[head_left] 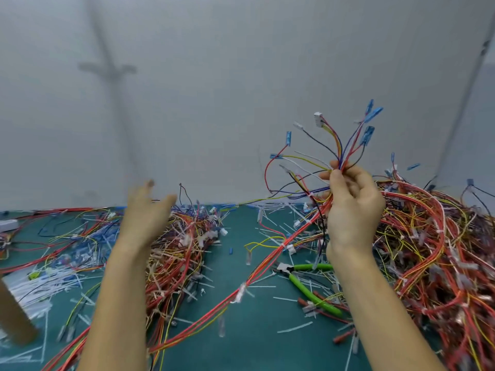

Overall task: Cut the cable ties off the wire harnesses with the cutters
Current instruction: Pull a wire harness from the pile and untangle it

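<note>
teal table (257, 338) swamped in wire | big harness pile (434, 250) on the right, smaller pile (176, 258) left of centre | one long red harness (267, 263) rises from the near edge into the right hand (351, 204), fingers curled round it | left hand (146, 212) raised, loose, holding nothing, blurry | green cutters (302, 284) lying on table beside right forearm

Green-handled cutters (310, 287), teal mat (235, 263)
</note>
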